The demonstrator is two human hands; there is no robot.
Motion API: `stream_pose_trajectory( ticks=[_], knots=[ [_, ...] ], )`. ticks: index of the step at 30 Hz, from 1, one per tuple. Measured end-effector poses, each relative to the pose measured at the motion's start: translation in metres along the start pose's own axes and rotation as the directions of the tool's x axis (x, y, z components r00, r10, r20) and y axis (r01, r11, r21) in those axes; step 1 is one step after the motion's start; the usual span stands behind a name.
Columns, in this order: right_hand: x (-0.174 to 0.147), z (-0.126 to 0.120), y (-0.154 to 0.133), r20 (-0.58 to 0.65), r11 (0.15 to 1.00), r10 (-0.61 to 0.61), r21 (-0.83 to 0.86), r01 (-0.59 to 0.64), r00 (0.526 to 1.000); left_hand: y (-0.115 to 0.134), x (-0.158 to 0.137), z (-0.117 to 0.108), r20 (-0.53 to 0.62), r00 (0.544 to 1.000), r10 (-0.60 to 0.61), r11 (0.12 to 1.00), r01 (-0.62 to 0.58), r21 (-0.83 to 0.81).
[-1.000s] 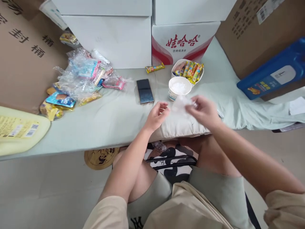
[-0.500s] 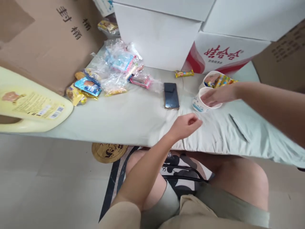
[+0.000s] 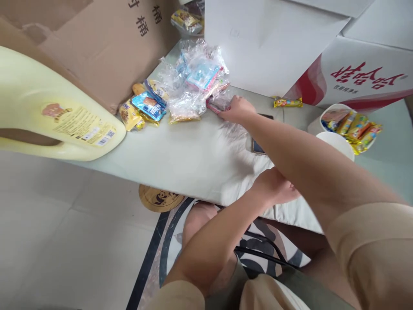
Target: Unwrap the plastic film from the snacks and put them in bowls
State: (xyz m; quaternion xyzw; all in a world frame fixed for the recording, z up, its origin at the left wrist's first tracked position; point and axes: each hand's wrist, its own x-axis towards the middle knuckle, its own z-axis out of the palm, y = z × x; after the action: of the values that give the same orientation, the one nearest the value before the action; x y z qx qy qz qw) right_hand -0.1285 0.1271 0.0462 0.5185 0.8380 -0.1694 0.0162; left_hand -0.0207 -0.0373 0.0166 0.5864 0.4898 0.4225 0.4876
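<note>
My right hand [image 3: 238,110] reaches across the table to the right edge of the wrapper pile. Its fingers are closed on the end of a clear packet with pink edging [image 3: 215,104], which lies against the pile. My left hand [image 3: 276,186] is curled closed near the table's front edge, partly behind my right forearm; nothing shows in it. Clear plastic wrappers [image 3: 180,84] and a blue-and-pink packet [image 3: 203,76] make up the heap. Blue and yellow snack packets [image 3: 149,105] lie to its left. A phone [image 3: 258,146] is mostly covered by my right forearm.
At right stand a white tub of yellow-wrapped snacks [image 3: 356,125] and another white tub [image 3: 335,142]. One yellow snack stick [image 3: 288,102] lies by the white carton [image 3: 267,47]. A large yellow jug [image 3: 64,107] and brown carton [image 3: 106,47] stand at left.
My right hand has left the white tub and moved left to the pink-edged packet, closing on it. My left hand stays curled near the front edge. The view has turned rightward.
</note>
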Motion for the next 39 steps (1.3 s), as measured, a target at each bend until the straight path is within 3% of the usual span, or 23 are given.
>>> stream_pose_trajectory(
  ticks=[3, 7, 10, 11, 13, 15, 17, 19, 21, 23, 24, 26, 28, 29, 31, 33, 37, 39],
  knots=[
    [-0.016, -0.005, 0.022, -0.098, 0.994, -0.109, 0.000, 0.109, 0.989, 0.000, -0.012, -0.012, 0.070, 0.996, -0.057, 0.987, 0.046, 0.153],
    [-0.094, -0.038, 0.078, -0.255, 0.966, -0.248, 0.004, 0.257, 0.935, 0.003, -0.018, -0.024, 0.017, 0.994, -0.107, 0.980, 0.103, 0.172],
    [-0.179, -0.045, 0.128, -0.453, 0.978, -0.175, 0.019, 0.206, 0.874, 0.004, -0.013, -0.026, 0.022, 0.975, -0.220, 0.969, 0.221, -0.110],
    [-0.206, -0.038, 0.143, -0.532, 0.988, -0.112, 0.033, 0.153, 0.840, 0.005, -0.011, -0.025, 0.052, 0.970, -0.240, 0.927, 0.244, -0.283],
    [-0.252, -0.016, 0.168, -0.626, 0.994, -0.007, 0.081, 0.074, 0.780, 0.008, -0.009, -0.020, 0.129, 0.967, -0.221, 0.763, 0.254, -0.595],
    [-0.284, 0.009, 0.185, -0.566, 0.983, 0.020, 0.162, 0.087, 0.824, 0.008, -0.007, -0.011, 0.154, 0.968, -0.196, 0.657, 0.246, -0.713],
    [-0.302, 0.026, 0.200, -0.419, 0.929, -0.034, 0.321, 0.183, 0.907, 0.006, -0.004, -0.001, 0.090, 0.962, -0.259, 0.679, 0.248, -0.691],
    [-0.309, 0.031, 0.216, -0.292, 0.799, -0.105, 0.544, 0.255, 0.951, 0.001, 0.000, 0.006, 0.009, 0.940, -0.342, 0.688, 0.257, -0.679],
    [-0.309, 0.028, 0.235, -0.297, 0.687, -0.110, 0.667, 0.288, 0.949, -0.003, 0.006, 0.008, 0.019, 0.936, -0.352, 0.642, 0.256, -0.723],
    [-0.303, 0.025, 0.252, -0.400, 0.714, -0.108, 0.606, 0.351, 0.910, -0.005, 0.011, 0.007, 0.049, 0.944, -0.326, 0.634, 0.257, -0.730],
    [-0.298, 0.025, 0.257, -0.446, 0.751, -0.145, 0.532, 0.392, 0.883, -0.006, 0.014, 0.007, 0.060, 0.948, -0.313, 0.670, 0.265, -0.693],
    [-0.288, 0.027, 0.261, -0.479, 0.779, -0.263, 0.406, 0.477, 0.837, -0.008, 0.017, 0.007, 0.012, 0.964, -0.266, 0.822, 0.234, -0.520],
    [-0.278, 0.029, 0.259, -0.493, 0.739, -0.323, 0.401, 0.541, 0.808, -0.011, 0.019, 0.009, -0.087, 0.986, -0.139, 0.966, 0.116, -0.230],
    [-0.275, 0.030, 0.257, -0.499, 0.711, -0.319, 0.436, 0.551, 0.806, -0.014, 0.020, 0.010, -0.125, 0.991, -0.057, 0.996, 0.048, -0.077],
    [-0.271, 0.030, 0.253, -0.491, 0.663, -0.286, 0.519, 0.540, 0.823, -0.019, 0.020, 0.012, -0.135, 0.988, 0.077, 0.984, -0.053, 0.170],
    [-0.269, 0.029, 0.253, -0.473, 0.663, -0.228, 0.565, 0.491, 0.851, -0.023, 0.018, 0.014, -0.080, 0.986, 0.147, 0.945, -0.116, 0.306],
    [-0.265, 0.033, 0.249, -0.539, 0.762, 0.034, 0.559, 0.327, 0.842, -0.024, 0.015, 0.022, 0.086, 0.977, 0.193, 0.929, -0.210, 0.305],
    [-0.262, 0.036, 0.245, -0.537, 0.778, 0.122, 0.574, 0.255, 0.835, -0.023, 0.014, 0.029, 0.066, 0.981, 0.182, 0.930, -0.194, 0.312]
  ],
)
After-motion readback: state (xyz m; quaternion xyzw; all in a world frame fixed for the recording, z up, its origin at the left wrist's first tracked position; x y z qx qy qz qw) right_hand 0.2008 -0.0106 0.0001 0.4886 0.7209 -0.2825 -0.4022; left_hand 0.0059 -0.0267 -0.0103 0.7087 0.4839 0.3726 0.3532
